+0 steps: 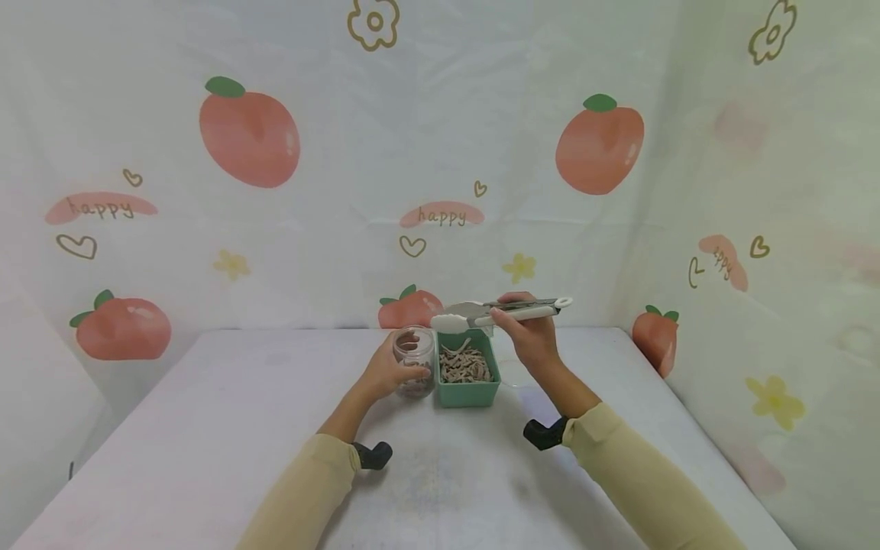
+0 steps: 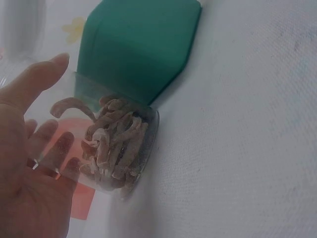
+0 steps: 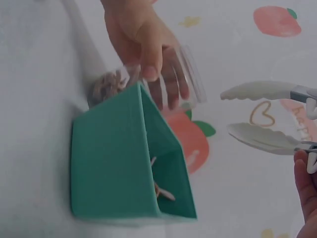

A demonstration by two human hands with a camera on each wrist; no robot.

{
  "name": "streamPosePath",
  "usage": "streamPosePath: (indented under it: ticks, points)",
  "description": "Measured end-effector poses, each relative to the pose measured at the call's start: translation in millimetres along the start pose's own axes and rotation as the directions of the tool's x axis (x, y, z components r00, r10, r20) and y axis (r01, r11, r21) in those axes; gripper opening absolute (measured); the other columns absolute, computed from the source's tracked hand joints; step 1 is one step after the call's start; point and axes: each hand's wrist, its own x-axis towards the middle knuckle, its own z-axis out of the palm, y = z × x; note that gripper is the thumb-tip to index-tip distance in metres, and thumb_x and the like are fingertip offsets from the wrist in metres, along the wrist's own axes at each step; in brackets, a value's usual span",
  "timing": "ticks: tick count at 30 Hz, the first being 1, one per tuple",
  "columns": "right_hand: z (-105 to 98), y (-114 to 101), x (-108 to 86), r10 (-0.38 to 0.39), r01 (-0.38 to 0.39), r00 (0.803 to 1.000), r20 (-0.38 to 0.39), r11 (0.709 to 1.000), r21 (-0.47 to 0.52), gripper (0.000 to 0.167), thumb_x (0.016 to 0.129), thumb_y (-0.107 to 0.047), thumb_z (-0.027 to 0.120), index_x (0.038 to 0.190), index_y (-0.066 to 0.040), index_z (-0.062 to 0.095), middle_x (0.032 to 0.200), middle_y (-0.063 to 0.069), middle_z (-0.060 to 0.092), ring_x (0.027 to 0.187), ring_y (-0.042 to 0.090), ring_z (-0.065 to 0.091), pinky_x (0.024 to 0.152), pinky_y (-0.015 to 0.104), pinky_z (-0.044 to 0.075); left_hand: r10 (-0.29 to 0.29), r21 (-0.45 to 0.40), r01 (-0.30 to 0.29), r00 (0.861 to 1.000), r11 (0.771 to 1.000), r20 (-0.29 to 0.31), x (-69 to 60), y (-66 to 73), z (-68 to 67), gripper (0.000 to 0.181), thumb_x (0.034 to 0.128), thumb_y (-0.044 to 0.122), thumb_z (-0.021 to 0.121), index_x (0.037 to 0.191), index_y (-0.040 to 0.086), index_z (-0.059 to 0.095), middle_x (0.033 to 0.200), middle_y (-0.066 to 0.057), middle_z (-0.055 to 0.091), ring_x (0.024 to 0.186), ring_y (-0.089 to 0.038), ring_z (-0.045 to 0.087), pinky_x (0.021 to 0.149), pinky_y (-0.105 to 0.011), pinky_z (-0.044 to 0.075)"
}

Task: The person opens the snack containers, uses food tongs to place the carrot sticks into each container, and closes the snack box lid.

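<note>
I see a green box (image 1: 469, 395) standing on the white table (image 1: 227, 428), and inside it are lots of twisty grey-brown strips (image 1: 466, 364). The clear jar (image 1: 422, 355) stands up just to the left of the green box, but I cannot tell if the two touch. My view shows the left hand (image 1: 388, 374) holding the jar, with the thumb on one side and the fingers bent round the other. More strips sit in the bottom of the jar, and one curly strip pokes up over that little pile.

The right hand (image 1: 531, 334) is up in the air, above the right side of the green box. It holds the tongs (image 1: 481, 321) tight. Their white ends are above the back part of the green box and point left. I see a narrow, bare gap between those ends, and they are apart from the green box.

Two tan sleeves (image 1: 646, 473) reach in from the near side of the green box, with a black thing (image 1: 545, 434) at each wrist. Behind the green box hangs a white cloth (image 1: 330, 153) with red fruit, yellow flowers, hearts and the word "happy" on it.
</note>
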Motion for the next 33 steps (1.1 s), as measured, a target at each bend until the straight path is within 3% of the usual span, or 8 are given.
streamPosePath:
  ticks: [12,19,24,33]
  points:
    - [-25,4,-2.0,0.03,-0.023,0.994,0.101,0.997,-0.077,0.029,0.085,0.008,0.067,0.108,0.022,0.054,0.098,0.033,0.06,0.076,0.007,0.061,0.066,0.019,0.05,0.011,-0.008,-0.011,1.0,1.0,0.006,-0.2,2.0,-0.5,0.082,0.074,0.02,0.086,0.141,0.005,0.04,0.133,-0.012,0.055,0.125,-0.029,0.05,0.103,-0.047,0.039]
    - [-38,9,-2.0,0.069,-0.059,0.981,0.178,0.996,-0.06,0.031,0.084,0.012,0.065,0.109,0.023,0.051,0.1,0.04,0.056,0.078,0.008,0.059,0.068,0.019,0.05,0.008,-0.008,-0.008,1.0,1.0,0.003,-0.4,2.9,0.2,0.082,0.0737,0.018,0.086,0.14,0.006,0.041,0.133,-0.011,0.055,0.124,-0.028,0.05,0.103,-0.046,0.039]
    - [-47,11,-0.6,0.122,-0.1,0.968,0.22,0.989,-0.108,0.031,0.085,0.01,0.066,0.109,0.022,0.051,0.099,0.032,0.058,0.079,0.01,0.059,0.07,0.021,0.05,0.017,-0.015,-0.017,1.0,1.0,0.006,0.5,0.9,0.5,0.081,0.0738,0.018,0.086,0.14,0.005,0.041,0.132,-0.011,0.056,0.124,-0.028,0.05,0.103,-0.047,0.04]
    - [-58,40,5.0,0.202,-0.149,0.937,0.285,0.969,-0.198,0.032,0.087,0.0,0.069,0.113,0.012,0.054,0.103,0.023,0.059,0.088,0.017,0.06,0.076,0.025,0.051,0.018,-0.033,-0.018,1.0,0.999,0.007,1.0,-1.3,0.5,0.082,0.0728,0.018,0.087,0.14,0.006,0.041,0.132,-0.011,0.056,0.124,-0.028,0.05,0.103,-0.047,0.039]
